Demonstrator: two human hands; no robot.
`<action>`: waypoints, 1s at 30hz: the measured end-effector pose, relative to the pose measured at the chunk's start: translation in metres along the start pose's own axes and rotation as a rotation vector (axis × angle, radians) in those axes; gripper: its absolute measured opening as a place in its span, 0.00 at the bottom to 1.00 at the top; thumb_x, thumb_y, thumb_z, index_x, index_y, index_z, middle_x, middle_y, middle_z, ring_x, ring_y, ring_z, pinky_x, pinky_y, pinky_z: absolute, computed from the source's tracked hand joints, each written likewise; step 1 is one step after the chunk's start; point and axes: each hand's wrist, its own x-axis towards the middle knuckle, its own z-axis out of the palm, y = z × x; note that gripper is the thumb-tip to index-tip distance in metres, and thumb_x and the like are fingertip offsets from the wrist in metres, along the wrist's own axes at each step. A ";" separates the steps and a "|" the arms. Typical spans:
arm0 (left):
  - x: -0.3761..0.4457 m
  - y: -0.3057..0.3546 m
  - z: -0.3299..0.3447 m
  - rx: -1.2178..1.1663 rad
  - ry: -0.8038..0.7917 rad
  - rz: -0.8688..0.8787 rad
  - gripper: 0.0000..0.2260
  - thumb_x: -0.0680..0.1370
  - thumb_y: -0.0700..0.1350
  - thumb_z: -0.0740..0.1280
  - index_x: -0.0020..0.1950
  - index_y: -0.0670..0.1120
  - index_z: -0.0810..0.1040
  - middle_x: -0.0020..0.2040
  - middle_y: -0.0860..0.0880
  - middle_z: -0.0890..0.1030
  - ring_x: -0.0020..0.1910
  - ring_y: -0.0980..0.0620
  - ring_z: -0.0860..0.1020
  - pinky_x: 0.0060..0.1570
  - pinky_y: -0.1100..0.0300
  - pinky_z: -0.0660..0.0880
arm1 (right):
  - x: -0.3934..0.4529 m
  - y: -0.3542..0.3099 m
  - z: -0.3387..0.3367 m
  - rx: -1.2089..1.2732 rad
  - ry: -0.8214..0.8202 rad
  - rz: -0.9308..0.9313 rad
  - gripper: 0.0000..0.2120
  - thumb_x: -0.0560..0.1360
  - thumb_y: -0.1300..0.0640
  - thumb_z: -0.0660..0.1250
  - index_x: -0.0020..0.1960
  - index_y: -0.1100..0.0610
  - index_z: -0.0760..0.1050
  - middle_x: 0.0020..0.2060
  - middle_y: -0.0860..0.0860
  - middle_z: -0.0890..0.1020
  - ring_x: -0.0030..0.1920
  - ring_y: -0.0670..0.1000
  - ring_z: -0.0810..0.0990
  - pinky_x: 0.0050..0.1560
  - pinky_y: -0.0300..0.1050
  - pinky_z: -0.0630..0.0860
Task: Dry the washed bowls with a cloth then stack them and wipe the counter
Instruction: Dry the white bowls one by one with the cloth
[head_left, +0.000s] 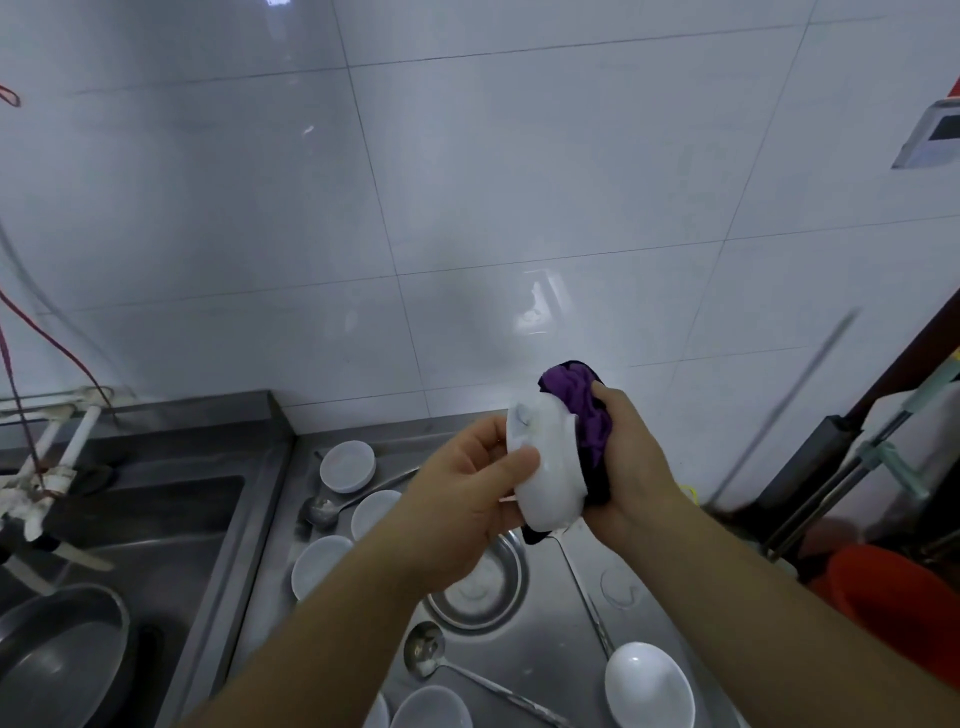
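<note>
My left hand (462, 499) holds a white bowl (545, 467) on its edge above the steel counter (545, 634). Against the bowl's inside, my right hand (631, 457) presses a bunched purple and black cloth (584, 410). Other white bowls lie on the counter: one at the back (347, 466), two below it (374, 512) (319, 564), one at the front right (649, 686) and one at the bottom edge (431, 706), partly cut off.
A steel dish (483, 587) sits under my left wrist. Two ladles (322, 509) (431, 654) lie among the bowls. A sink (130, 519) with a pan (57, 639) and taps (47, 457) is on the left. An orange bucket (893, 603) and mop handles (883, 457) stand right.
</note>
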 end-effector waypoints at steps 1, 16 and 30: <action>-0.001 -0.004 0.002 0.034 -0.017 0.037 0.17 0.80 0.47 0.72 0.69 0.47 0.80 0.63 0.41 0.84 0.62 0.39 0.84 0.57 0.46 0.83 | 0.001 0.001 -0.001 0.014 -0.001 0.023 0.17 0.80 0.42 0.66 0.44 0.54 0.85 0.38 0.52 0.85 0.37 0.53 0.85 0.37 0.47 0.82; -0.006 -0.018 -0.004 0.187 0.025 0.121 0.18 0.76 0.54 0.76 0.64 0.52 0.83 0.60 0.45 0.86 0.60 0.43 0.85 0.58 0.49 0.83 | -0.007 0.013 -0.006 -0.030 0.097 0.057 0.21 0.82 0.40 0.63 0.49 0.54 0.87 0.44 0.56 0.88 0.44 0.59 0.86 0.52 0.55 0.82; -0.017 -0.031 -0.020 1.177 0.017 0.208 0.03 0.85 0.53 0.63 0.55 0.54 0.71 0.49 0.53 0.83 0.47 0.51 0.82 0.49 0.48 0.82 | -0.008 0.038 -0.009 -0.173 0.242 0.106 0.16 0.84 0.46 0.67 0.58 0.59 0.83 0.47 0.61 0.89 0.43 0.62 0.89 0.41 0.57 0.85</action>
